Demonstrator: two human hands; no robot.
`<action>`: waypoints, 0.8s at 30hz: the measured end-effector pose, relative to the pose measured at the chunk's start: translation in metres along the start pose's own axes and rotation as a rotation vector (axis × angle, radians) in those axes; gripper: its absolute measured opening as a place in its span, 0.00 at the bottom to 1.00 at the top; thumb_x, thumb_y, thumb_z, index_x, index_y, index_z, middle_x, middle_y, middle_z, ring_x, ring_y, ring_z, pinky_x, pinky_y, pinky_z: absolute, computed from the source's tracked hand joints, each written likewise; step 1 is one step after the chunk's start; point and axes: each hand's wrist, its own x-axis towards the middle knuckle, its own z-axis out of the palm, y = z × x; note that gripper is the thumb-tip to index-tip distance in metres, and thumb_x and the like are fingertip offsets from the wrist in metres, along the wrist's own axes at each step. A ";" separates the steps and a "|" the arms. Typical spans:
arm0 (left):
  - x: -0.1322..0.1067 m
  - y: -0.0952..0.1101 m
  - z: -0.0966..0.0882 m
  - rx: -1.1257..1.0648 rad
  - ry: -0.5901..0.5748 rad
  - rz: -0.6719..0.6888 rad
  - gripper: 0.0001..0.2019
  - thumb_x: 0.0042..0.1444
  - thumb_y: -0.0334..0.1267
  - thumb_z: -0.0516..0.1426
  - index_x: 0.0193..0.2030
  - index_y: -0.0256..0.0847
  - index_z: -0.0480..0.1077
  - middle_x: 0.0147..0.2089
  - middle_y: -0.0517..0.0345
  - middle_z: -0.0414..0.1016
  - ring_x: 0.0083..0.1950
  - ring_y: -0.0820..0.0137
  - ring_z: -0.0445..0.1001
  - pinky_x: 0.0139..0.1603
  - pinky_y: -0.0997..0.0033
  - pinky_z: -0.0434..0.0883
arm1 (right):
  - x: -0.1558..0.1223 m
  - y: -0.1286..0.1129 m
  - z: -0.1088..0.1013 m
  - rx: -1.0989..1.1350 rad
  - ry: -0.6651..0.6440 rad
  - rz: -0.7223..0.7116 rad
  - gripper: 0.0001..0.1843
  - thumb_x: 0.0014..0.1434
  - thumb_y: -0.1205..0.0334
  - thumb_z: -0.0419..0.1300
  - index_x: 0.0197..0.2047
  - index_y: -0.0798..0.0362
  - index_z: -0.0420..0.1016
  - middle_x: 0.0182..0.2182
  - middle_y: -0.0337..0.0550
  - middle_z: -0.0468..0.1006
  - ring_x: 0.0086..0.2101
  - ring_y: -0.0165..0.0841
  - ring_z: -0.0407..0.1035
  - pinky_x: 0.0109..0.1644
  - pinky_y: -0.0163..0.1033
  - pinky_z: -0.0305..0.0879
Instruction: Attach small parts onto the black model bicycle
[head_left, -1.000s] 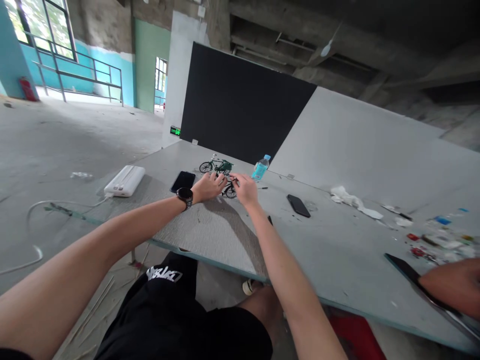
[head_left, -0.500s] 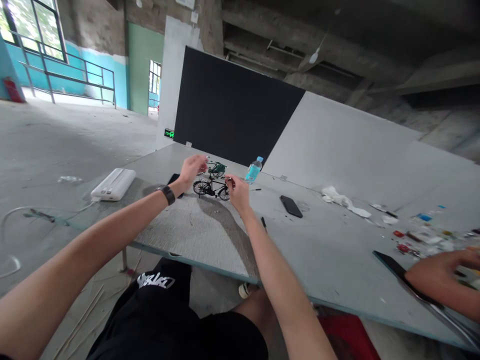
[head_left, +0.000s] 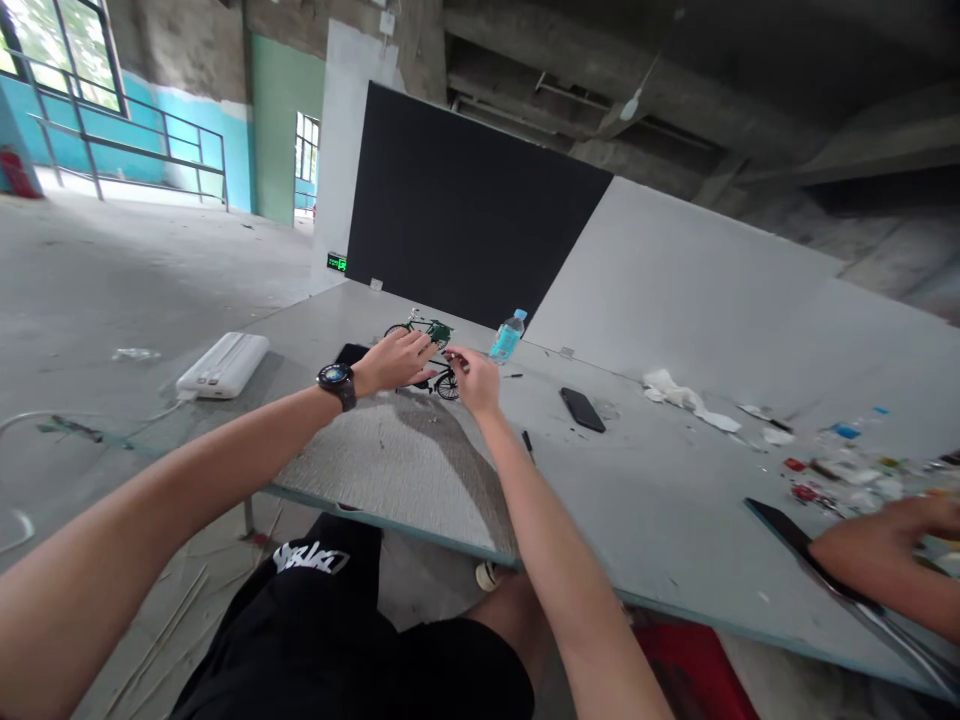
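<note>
A small black model bicycle (head_left: 448, 386) stands on the table, its left part hidden behind my left hand (head_left: 397, 360). That hand reaches across the bicycle with fingers stretched and the thumb apart below them; whether it touches the frame is unclear. At the bicycle's right end, my right hand (head_left: 477, 380) has thumb and fingertips pinched together at the top, by the handlebar; the exact part between them is too small to make out. Just behind is a green model bicycle (head_left: 441, 331), partly covered by my left fingers.
A bottle with a blue label (head_left: 508, 337) stands behind my right hand. A white power bank (head_left: 223, 366) with a cable lies left. Right are a black phone (head_left: 582, 410), a pen (head_left: 528, 445) and crumpled tissue (head_left: 686, 398). Another person's arm (head_left: 892, 550) rests near small parts and a tablet.
My left hand has come down and to the right, from above the black bicycle's left end to in front of its middle. My right hand stays nearly in place.
</note>
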 end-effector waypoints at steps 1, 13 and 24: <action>-0.001 -0.001 0.004 0.027 -0.026 0.016 0.20 0.71 0.51 0.48 0.54 0.37 0.71 0.50 0.40 0.73 0.53 0.52 0.71 0.52 0.55 0.65 | 0.000 0.001 0.000 -0.005 -0.003 -0.004 0.18 0.71 0.54 0.52 0.51 0.48 0.81 0.47 0.47 0.84 0.45 0.43 0.76 0.53 0.44 0.67; -0.003 0.004 0.016 0.069 -0.127 -0.040 0.16 0.74 0.43 0.45 0.57 0.38 0.67 0.53 0.42 0.71 0.43 0.62 0.77 0.36 0.67 0.68 | 0.005 0.007 0.005 -0.115 0.040 0.038 0.19 0.71 0.52 0.54 0.52 0.48 0.83 0.42 0.48 0.85 0.40 0.43 0.75 0.51 0.46 0.67; -0.003 0.007 0.014 0.113 -0.144 -0.042 0.14 0.74 0.40 0.47 0.58 0.37 0.66 0.53 0.44 0.71 0.42 0.64 0.77 0.34 0.70 0.67 | 0.004 0.009 0.002 -0.176 -0.034 -0.056 0.17 0.71 0.58 0.54 0.53 0.48 0.82 0.46 0.45 0.85 0.43 0.42 0.77 0.50 0.44 0.70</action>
